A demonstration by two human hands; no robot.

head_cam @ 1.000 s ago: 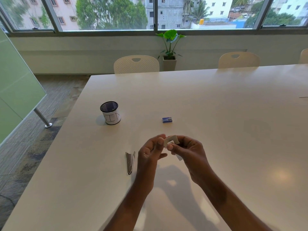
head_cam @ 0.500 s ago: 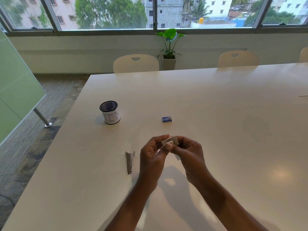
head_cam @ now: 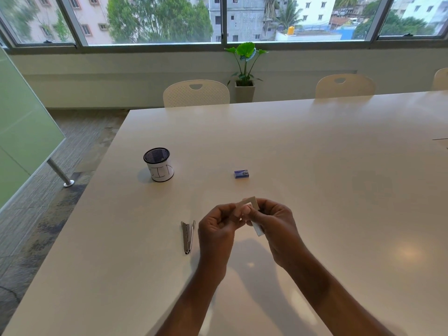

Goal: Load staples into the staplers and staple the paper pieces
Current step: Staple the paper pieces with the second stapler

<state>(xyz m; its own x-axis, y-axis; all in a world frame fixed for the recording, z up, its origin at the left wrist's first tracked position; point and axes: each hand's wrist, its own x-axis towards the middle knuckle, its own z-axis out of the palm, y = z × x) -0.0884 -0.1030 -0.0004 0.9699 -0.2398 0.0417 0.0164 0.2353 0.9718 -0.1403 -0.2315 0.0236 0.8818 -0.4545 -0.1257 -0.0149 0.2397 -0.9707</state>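
Left hand [head_cam: 219, 223]: pinching paper piece [head_cam: 249, 202]
Right hand [head_cam: 275, 221]: gripping same paper piece
Stapler [head_cam: 188, 236]: lying on counter [head_cam: 315, 154], left of hands

Tabletop [head_cam: 315, 154] – smooth, glossy white w/ soft reflections. Stapler [head_cam: 188, 236] nr its left edge: bare shiny metal. Cup [head_cam: 158, 164] – black mesh, matt paper wrap.

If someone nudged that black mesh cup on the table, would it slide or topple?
Probably slides: the mesh cup stands upright on a smooth, glossy table. Mesh walls suggest it is light. Knocked over, its round body would probably roll.
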